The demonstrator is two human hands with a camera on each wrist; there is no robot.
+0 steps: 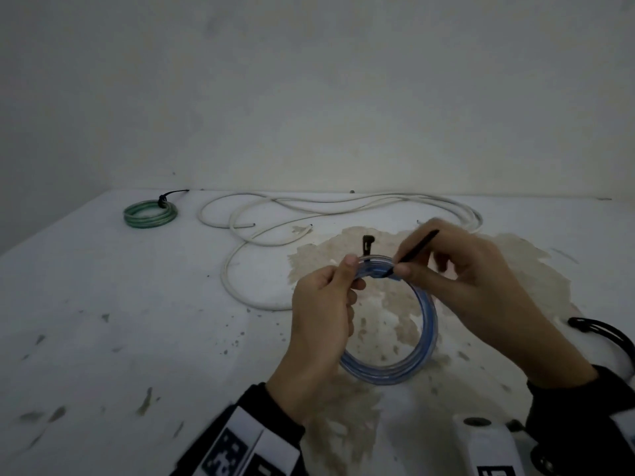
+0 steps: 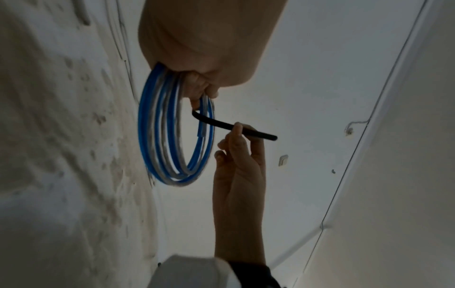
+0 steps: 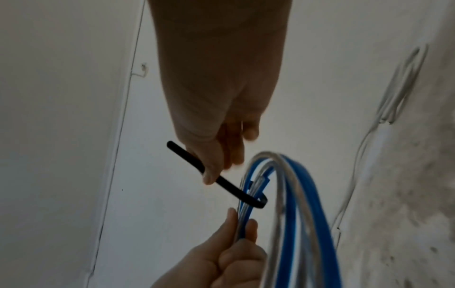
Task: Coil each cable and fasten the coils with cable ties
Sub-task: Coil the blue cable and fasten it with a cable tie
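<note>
A stained white table (image 1: 137, 321) meets a bare wall; above it the left hand (image 1: 323, 310) pinches the blue cable coil (image 1: 426, 331) at its top — held upright — while the right hand (image 1: 457, 273) grips a black cable tie (image 1: 417, 247); its free end points up and rightward, the other end hooked round the strands.

I had the coil (image 1: 426, 324) up over the near middle of the surface (image 1: 137, 304), my left hand (image 1: 323, 314) on its left side, my right hand (image 1: 464, 280) at its top right, the cable tie (image 1: 414, 250) between them across the coil's top. Behind it the loose cable (image 1: 275, 218) sprawled along the back edge. Far left at the back lay a tied coil (image 1: 150, 213). More ties (image 1: 604, 334) sat at my right.
</note>
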